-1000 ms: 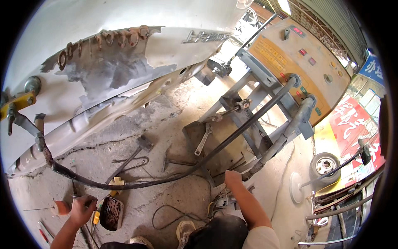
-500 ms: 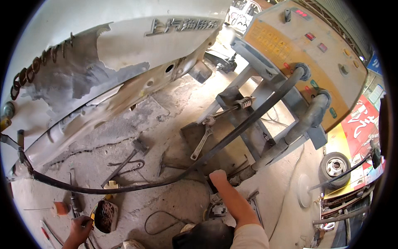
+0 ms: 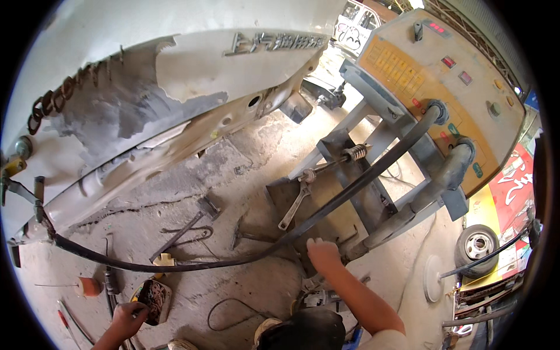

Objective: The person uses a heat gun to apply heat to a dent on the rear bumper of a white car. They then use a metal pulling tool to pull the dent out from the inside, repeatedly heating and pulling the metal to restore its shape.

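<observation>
My right hand point(image 3: 322, 254) lies knuckles up on the near edge of the rusty base plate point(image 3: 326, 201) of a welding machine. Its fingers curl over the edge, right beside the thick grey hose point(image 3: 408, 204) and the black cable point(image 3: 192, 265). My left hand point(image 3: 125, 319) is low at the left. Its fingertips touch a dark, rough block point(image 3: 153, 298) lying on the concrete floor; whether they grip it is unclear. A dented white car body panel point(image 3: 175, 116) with grey filler patches fills the upper left.
A spanner point(image 3: 294, 204) and a spring point(image 3: 354, 153) lie on the base plate. Metal rods and a hook point(image 3: 184, 230) lie on the floor, an orange-tipped tool point(image 3: 87, 286) at the left. The orange control cabinet point(image 3: 443, 76) stands at the right, a small wheel point(image 3: 477, 249) beyond it.
The view has tilted down and left. My left hand has moved right, from the tools at the floor's left edge to the dark block. My right hand has stayed on the base plate.
</observation>
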`<act>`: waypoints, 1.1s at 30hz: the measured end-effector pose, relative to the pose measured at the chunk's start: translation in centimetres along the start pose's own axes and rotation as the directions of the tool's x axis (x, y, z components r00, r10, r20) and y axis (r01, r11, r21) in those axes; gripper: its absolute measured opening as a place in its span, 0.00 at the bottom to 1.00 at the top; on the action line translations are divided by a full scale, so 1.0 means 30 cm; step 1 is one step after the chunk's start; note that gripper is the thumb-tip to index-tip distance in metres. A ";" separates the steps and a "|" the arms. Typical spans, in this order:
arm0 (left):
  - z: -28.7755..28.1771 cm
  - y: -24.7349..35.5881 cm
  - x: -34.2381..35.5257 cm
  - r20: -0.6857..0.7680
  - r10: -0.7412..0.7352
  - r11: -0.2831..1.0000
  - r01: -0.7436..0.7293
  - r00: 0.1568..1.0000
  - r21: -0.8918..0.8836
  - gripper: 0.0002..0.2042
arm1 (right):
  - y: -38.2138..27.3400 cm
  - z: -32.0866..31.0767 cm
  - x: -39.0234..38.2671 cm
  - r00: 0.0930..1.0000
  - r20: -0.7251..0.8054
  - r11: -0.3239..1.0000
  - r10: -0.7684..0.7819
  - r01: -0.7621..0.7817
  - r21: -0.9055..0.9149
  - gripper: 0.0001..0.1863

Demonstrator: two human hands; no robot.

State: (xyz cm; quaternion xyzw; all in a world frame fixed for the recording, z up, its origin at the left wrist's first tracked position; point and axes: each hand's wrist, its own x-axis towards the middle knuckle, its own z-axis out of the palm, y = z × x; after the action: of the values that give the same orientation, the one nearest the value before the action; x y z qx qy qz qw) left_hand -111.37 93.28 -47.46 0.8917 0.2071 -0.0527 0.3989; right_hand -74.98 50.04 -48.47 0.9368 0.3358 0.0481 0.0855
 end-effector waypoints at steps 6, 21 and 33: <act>-0.061 0.277 0.163 0.043 0.357 0.933 -0.359 0.933 0.040 0.08 | -0.171 -0.639 -0.127 0.982 -0.074 0.896 0.173 -0.126 0.425 0.06; -0.239 0.683 0.114 -0.211 0.483 0.874 -0.483 0.850 0.051 0.12 | -0.673 -0.863 0.203 0.986 -0.045 -0.244 -0.159 0.005 0.970 0.09; -0.132 0.606 0.061 -0.204 0.407 0.876 -0.444 0.890 -0.188 0.13 | -0.648 -0.858 0.209 0.957 -0.275 -0.158 0.095 0.287 0.945 0.13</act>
State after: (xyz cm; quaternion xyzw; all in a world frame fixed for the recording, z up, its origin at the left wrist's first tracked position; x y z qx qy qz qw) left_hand -102.50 85.96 -32.73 0.8645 0.0411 0.1318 0.4833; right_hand -86.02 72.10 -26.77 0.6295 0.3317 -0.1122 -0.6936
